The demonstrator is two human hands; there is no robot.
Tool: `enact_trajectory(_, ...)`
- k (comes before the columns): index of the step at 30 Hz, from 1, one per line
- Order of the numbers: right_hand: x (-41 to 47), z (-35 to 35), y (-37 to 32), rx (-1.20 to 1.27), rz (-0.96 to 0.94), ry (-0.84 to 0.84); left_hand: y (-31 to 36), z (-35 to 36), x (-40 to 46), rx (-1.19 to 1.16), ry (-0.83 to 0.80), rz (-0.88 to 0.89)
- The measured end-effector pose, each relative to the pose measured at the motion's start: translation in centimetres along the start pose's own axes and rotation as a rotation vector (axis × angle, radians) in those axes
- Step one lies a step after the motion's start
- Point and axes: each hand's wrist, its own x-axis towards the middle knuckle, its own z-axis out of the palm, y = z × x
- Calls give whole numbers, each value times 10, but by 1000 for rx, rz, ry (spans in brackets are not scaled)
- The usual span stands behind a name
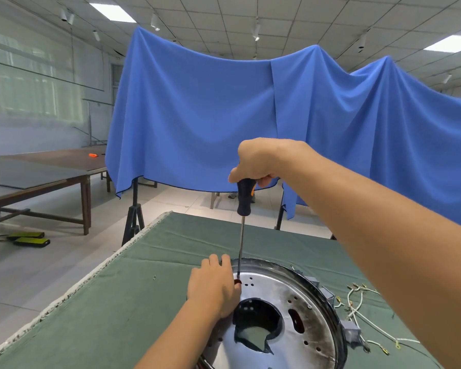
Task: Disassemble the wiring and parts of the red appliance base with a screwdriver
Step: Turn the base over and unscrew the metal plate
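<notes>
while right hand [261, 161] grips upright screwdriver [244, 198], left hand [213, 288] flat on base [304, 315], loose wires [362, 307] beside

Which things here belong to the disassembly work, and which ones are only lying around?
In the job:
- screwdriver, held upright by the right hand
- round appliance base, steadied by the left hand
- white wires beside it

Lying about:
- small screw on the green cloth
- orange object on the far table
- two yellow-green devices on the floor
</notes>
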Motion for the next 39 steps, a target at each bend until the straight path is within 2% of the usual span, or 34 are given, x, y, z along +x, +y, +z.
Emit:
enact_trajectory(4, -12, -9, 4, 111, 32, -189, 1, -3, -2, -4, 2, 8)
enact_trajectory(8, -18, 2, 0, -118, 122, 30, 2, -5, -4, -26, -1, -8)
enact_trajectory(10, -12, 8, -5, -175, 83, 126, 1, -6, -5, -29, 8, -9)
enact_trajectory(12, -9, 6, -7, -79, 32, 84, 1, -6, -5, -25, 17, -7)
enact_trajectory(15, -14, -1, -3, 112, -49, -68, 1, -6, -6, -56, 12, -12)
enact_trajectory(18, -17, 8, 0, 233, -25, -53, 1, -7, -4, -74, 11, -20)
enact_trajectory(21, -17, 16, -2, -44, 124, 130, 1, -8, -4, -94, 9, -22)
enact_trajectory(23, -15, 17, -6, -185, 128, 212, 1, -8, -5, -93, 19, -25)
enact_trajectory(25, -9, 13, -8, -101, 68, 146, 1, -7, -6, -84, 25, -23)
enact_trajectory(28, -15, -4, -12, 132, 15, -76, 1, -8, -5, -97, 19, -25)
enact_trajectory(30, -17, -6, -13, 184, 21, -110, 1, -8, -5, -96, 16, -28)
enact_trajectory(33, -15, 5, -14, 123, 29, -52, 1, -9, -4, -97, 12, -32)
enact_trajectory(37, -15, 14, -11, -107, 112, 136, 1, -9, -6, -100, 12, -25)
enact_trajectory(39, -13, 13, -10, -104, 63, 98, 2, -9, -5, -93, 27, -26)
